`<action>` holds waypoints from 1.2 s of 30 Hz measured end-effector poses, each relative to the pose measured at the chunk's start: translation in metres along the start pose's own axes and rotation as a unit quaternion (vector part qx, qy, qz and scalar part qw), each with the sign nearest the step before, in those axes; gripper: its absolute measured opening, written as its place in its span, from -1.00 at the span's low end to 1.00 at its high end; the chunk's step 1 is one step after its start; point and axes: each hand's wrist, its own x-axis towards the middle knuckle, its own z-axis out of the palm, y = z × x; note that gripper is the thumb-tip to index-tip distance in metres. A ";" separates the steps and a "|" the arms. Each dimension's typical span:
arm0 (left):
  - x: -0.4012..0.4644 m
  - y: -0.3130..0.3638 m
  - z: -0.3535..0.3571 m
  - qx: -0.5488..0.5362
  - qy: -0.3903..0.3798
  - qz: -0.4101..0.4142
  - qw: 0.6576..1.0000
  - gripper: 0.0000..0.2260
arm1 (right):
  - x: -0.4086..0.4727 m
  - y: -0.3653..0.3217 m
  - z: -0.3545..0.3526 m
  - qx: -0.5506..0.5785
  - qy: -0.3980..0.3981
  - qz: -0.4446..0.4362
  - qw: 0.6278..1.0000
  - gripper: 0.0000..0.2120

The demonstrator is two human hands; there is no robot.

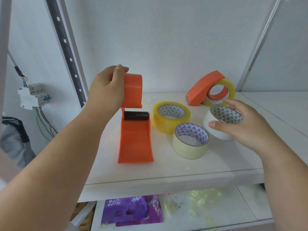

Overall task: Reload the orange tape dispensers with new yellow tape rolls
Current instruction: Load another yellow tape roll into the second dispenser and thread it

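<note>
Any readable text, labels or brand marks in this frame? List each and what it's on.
Purple packet on the lower shelf: white characters, upside down and blurred, not readable.
Tape roll cores: blue triangle pattern only, no words.
Circuit breaker on the wall: markings too small to read.
Nothing else carries text.

Probably a storeroom or workshop: white metal shelving (166,165), exposed circuit breaker (33,96) with loose wires (45,124)

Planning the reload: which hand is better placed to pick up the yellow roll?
Right. The right hand hovers open among the rolls, near the yellow tape roll; the left hand is busy holding the empty orange dispenser.
</note>
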 end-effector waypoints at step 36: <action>0.009 -0.012 -0.005 0.016 0.027 -0.027 0.999 -0.68 | -0.011 -0.034 0.034 -0.152 -0.112 0.074 0.979 -0.21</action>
